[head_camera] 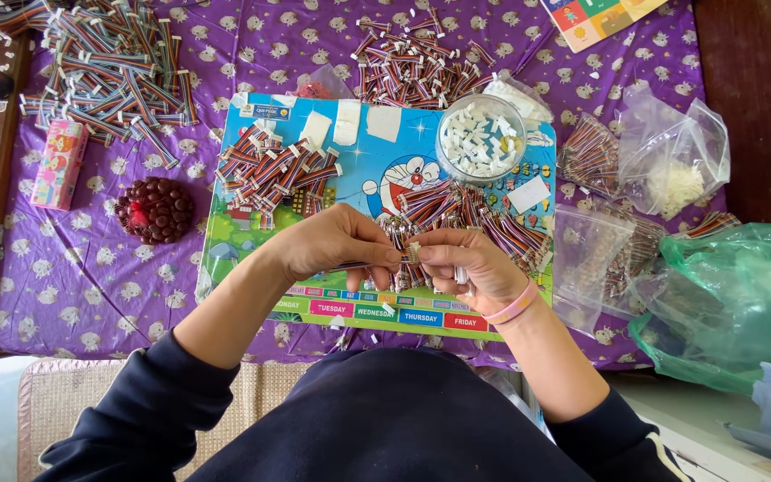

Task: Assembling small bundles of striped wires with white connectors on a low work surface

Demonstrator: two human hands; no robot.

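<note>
My left hand (336,241) pinches a thin multicoloured ribbon cable (354,265) by its end, fingers closed around it. My right hand (466,259), with a pink band on the wrist, holds a small white connector (414,253) right at the cable's tip. Both hands meet above a colourful cartoon board (363,161) on the purple cloth. Just behind the hands lies a loose pile of bare ribbon cables (466,210). A round clear bowl of white connectors (481,138) stands at the board's far right.
Finished cables with connectors are heaped on the board's left (269,165), at the far left (113,71) and far middle (412,67). Clear plastic bags (662,161) and a green bag (733,303) lie right. A dark beaded disc (154,210) and pink box (58,165) sit left.
</note>
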